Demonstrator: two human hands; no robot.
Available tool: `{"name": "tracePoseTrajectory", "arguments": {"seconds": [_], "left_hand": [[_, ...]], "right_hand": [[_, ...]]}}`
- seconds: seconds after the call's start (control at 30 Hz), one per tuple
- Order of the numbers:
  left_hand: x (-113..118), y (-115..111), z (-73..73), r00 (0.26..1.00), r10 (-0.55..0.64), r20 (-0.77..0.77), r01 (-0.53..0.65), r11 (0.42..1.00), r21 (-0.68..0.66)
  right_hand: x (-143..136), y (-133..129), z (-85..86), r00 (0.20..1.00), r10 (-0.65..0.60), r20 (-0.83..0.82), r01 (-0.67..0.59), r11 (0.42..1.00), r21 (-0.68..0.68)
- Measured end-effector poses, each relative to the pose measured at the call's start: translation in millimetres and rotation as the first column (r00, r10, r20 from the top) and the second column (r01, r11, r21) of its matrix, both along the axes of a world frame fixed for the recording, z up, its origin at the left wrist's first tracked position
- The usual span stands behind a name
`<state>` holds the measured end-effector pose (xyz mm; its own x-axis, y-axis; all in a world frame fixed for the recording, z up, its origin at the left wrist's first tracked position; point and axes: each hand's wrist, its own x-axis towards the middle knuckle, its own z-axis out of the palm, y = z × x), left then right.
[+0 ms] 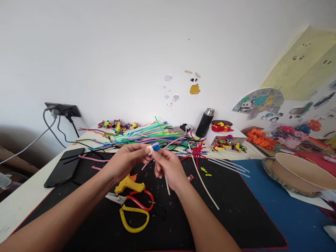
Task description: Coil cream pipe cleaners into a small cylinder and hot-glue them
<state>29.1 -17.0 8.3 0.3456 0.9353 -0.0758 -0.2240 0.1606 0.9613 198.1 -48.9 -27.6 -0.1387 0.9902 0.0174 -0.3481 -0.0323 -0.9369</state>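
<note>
My left hand (130, 157) pinches the white end of a small blue-and-white pipe-cleaner piece (155, 146) between thumb and fingers. On the other side of the piece, my right hand (170, 167) has its fingers closed on it. A white pipe cleaner (167, 185) hangs below the right hand; whether it joins the piece is hidden. Beneath the hands, scissors (135, 210) with one red and one yellow handle lie on the black mat (168, 231). A yellow plastic tool (130, 184) with an orange part rests just above them.
A heap of coloured pipe cleaners (147, 134) lies along the wall. One white pipe cleaner (202, 178) is right of my hands. A phone (64, 168) sits left, a black bottle (205, 123) stands behind, and a beige bowl (307, 171) is at right.
</note>
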Motion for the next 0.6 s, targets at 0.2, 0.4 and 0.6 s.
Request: {"name": "tracePoseTrajectory", "arguments": {"seconds": [0.2, 0.4, 0.6], "left_hand": [[-2.4, -1.6, 1.6, 0.999, 0.014, -0.049, -0.010, 0.997, 0.080], [-3.9, -1.9, 3.0, 0.999, -0.031, -0.017, 0.032, 0.997, 0.074], [1.3, -2.8, -2.3, 0.991, -0.084, 0.101, 0.089, 0.995, -0.050]], "right_hand": [[-0.1, 2.8, -4.2, 1.000, 0.009, 0.016, -0.009, 1.000, -0.010], [-1.3, 2.1, -4.8, 1.000, 0.018, 0.007, -0.018, 1.000, -0.010], [-1.4, 1.6, -1.9, 1.000, 0.023, -0.020, -0.023, 1.000, -0.003]]}}
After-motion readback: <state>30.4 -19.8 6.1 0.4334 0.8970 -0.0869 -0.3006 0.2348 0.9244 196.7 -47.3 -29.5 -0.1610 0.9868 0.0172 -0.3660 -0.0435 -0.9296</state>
